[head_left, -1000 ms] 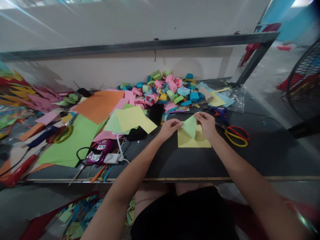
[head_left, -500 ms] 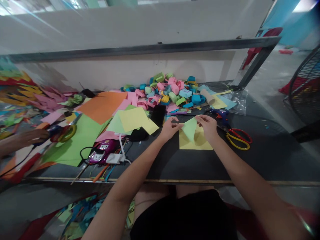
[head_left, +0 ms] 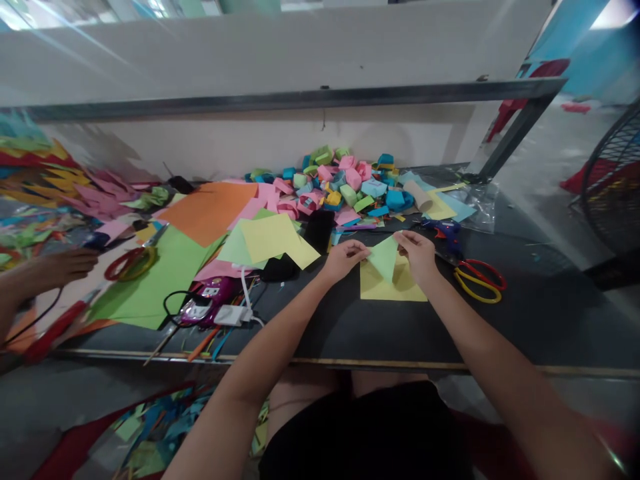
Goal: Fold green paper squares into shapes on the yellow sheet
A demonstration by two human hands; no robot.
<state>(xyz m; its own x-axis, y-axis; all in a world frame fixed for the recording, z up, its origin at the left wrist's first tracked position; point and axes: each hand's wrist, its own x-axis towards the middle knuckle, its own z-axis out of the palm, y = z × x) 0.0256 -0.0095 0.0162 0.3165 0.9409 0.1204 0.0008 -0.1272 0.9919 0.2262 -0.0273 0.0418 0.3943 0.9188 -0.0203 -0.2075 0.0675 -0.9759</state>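
Observation:
A light green paper (head_left: 385, 260), folded to a triangle, is held above a yellow paper sheet (head_left: 377, 290) on the dark table. My left hand (head_left: 345, 260) pinches its left corner between thumb and fingers. At its upper right corner, my right hand (head_left: 418, 253) has thumb and fingertips closed on the paper. To the right of my right hand lie scissors (head_left: 481, 280) with red and yellow handles, beside a blue glue gun (head_left: 445, 230).
Small folded paper pieces (head_left: 350, 180) are heaped by the wall. Left are orange (head_left: 210, 207) and green sheets (head_left: 150, 287), a purple power strip (head_left: 207, 300) with cables, more scissors (head_left: 131, 263) and a co-worker's hand (head_left: 65, 267). A metal bar (head_left: 300, 99) crosses behind; a fan (head_left: 613, 180) stands right.
My left fingers, raised off the paper before, have come down onto its left corner. My right hand keeps its pinch. The co-worker's hand has shifted, and the dark tool near it sits farther back.

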